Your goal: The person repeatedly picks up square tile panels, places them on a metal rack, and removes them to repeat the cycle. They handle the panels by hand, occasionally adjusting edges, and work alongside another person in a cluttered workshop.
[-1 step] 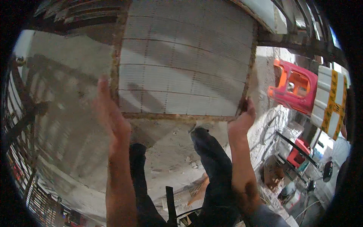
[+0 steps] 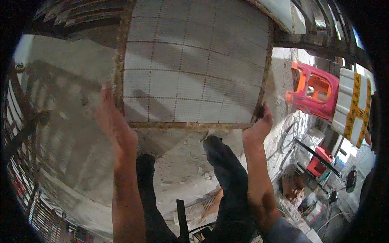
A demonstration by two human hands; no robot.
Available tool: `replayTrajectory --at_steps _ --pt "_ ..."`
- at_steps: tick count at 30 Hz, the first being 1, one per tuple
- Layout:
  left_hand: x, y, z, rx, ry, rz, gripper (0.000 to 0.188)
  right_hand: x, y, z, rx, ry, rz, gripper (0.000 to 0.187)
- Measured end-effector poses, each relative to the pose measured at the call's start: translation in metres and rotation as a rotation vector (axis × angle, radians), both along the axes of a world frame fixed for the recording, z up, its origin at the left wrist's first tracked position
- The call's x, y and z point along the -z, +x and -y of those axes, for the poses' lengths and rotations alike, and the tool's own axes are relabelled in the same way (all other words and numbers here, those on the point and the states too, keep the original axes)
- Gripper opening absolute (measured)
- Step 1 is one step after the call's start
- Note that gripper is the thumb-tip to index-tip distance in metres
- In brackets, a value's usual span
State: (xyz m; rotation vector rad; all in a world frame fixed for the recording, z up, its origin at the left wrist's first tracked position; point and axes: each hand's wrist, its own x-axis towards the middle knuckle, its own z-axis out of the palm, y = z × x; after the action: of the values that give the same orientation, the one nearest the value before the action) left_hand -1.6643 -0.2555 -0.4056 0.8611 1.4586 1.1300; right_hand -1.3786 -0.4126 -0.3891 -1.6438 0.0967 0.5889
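Observation:
A large framed mesh panel [image 2: 194, 87] fills the upper middle. Its surface is pale grey and finely ribbed, crossed by dotted brown lines, and its narrow frame is brown and worn. Against the frame's left side near the near corner lies my left hand [image 2: 117, 123], fingers fairly straight and partly blurred. My right hand [image 2: 259, 125] grips the near right corner, its fingers curled at the side edge. Both hands hold the panel between them; what the fingers do underneath is hidden.
At the right are a pink and orange plastic stool [image 2: 316, 91] and a white box with yellow tape [image 2: 352, 107]. Below them stand a fan [image 2: 362, 160] and clutter. Metal bars [image 2: 24, 133] line the left. A white plastic crate [image 2: 196, 212] lies near my legs on the dusty concrete floor [image 2: 178, 170].
The panel and both my hands have shifted very slightly left in the picture. My hold looks the same.

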Motion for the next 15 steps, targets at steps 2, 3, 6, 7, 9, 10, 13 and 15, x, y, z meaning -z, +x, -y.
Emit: replayTrajectory --at_steps 2,3,6,7,9,10,13,15 --pt "-0.025 0.015 -0.003 -0.031 -0.144 -0.053 0.058 -0.004 0.002 0.002 -0.081 0.005 0.012 0.038" --pt "-0.028 0.018 -0.002 -0.035 -0.120 -0.018 0.058 -0.001 0.007 0.007 -0.072 -0.038 0.027 0.039" --pt "-0.026 0.019 0.003 0.021 0.010 -0.037 0.056 0.002 0.016 0.013 -0.061 -0.074 0.038 0.038" --pt "-0.021 0.011 0.006 0.093 0.092 -0.124 0.056 0.001 0.015 0.012 -0.061 -0.025 0.019 0.038" --pt "-0.019 0.007 0.005 0.151 0.146 -0.217 0.056 -0.005 0.006 0.002 -0.033 0.027 -0.022 0.037" --pt "-0.020 0.006 0.005 0.138 0.113 -0.221 0.057 -0.008 0.001 -0.001 -0.003 0.024 -0.043 0.037" --pt "-0.031 0.016 -0.006 -0.014 -0.061 -0.091 0.057 -0.009 0.000 0.000 0.007 0.018 -0.082 0.038" --pt "-0.034 0.019 -0.010 -0.085 -0.111 -0.014 0.056 -0.009 0.002 0.002 -0.021 0.026 -0.102 0.039"
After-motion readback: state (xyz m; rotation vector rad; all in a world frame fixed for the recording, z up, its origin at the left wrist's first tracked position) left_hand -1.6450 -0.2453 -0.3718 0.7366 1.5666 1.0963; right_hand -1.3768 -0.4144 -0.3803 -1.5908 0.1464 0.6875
